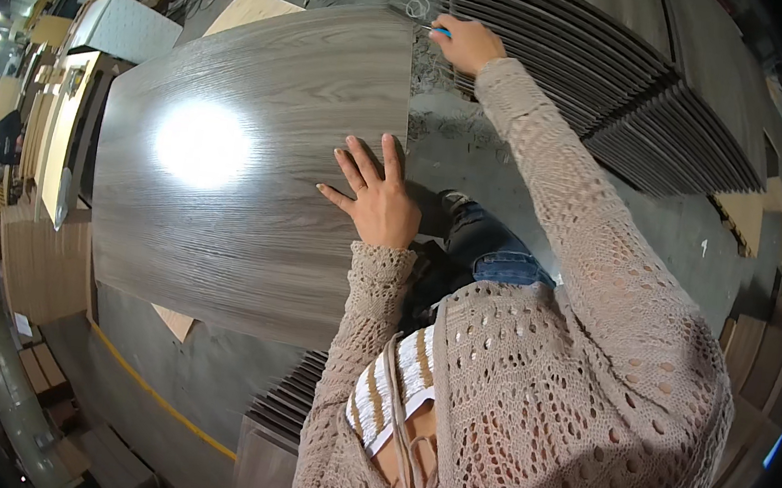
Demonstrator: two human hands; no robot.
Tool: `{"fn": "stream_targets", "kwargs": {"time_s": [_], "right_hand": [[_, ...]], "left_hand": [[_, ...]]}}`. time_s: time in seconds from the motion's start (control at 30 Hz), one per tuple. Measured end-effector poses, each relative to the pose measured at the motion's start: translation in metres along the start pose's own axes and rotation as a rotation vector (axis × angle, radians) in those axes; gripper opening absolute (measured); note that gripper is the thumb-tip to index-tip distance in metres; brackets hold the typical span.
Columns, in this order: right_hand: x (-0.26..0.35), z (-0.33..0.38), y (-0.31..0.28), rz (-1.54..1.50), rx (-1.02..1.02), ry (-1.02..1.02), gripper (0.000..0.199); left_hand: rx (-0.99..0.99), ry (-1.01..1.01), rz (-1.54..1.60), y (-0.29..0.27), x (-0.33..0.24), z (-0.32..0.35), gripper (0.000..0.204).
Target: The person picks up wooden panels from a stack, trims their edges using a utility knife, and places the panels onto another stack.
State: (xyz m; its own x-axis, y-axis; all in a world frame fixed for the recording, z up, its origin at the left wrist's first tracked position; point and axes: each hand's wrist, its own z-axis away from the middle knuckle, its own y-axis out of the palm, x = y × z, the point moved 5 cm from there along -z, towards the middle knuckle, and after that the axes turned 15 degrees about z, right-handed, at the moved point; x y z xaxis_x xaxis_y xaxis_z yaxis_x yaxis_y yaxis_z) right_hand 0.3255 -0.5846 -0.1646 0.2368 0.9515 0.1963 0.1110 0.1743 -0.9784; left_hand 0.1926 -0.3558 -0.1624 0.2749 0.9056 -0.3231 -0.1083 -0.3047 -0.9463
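A grey-brown wood-grain panel (264, 258) lies flat in front of me, with a bright glare on its left part. My left hand (380, 199) rests palm down on the panel near its right edge, fingers spread. At the panel's far right corner my right hand (471, 47) is closed around a small blue-handled tool (442, 31). A thin tip sticks out of the tool toward the corner; its exact kind is too small to make out. My fist hides most of the handle.
Stacked dark panels (548, 50) stand close by on the right, beside my right forearm. Another dark stack (287, 396) is at the near side. Pale boards (244, 10) show under the panel's far edge. A white box (126, 26) stands at the far left. A yellow line (161, 396) crosses the floor.
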Motion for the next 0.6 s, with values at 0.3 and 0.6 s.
{"fn": "stream_targets", "kwargs": {"time_s": [0.3,0.6], "right_hand": [[0.038,-0.022,-0.012,-0.169,-0.034,-0.297,0.047],[0.016,-0.116,0.078,-0.299,0.058,-0.244,0.049]], "left_hand": [[-0.109,-0.04,0.013,-0.009,0.023,0.024,0.063],[-0.117,-0.209,0.141,-0.019,0.05,0.139,0.065]]}}
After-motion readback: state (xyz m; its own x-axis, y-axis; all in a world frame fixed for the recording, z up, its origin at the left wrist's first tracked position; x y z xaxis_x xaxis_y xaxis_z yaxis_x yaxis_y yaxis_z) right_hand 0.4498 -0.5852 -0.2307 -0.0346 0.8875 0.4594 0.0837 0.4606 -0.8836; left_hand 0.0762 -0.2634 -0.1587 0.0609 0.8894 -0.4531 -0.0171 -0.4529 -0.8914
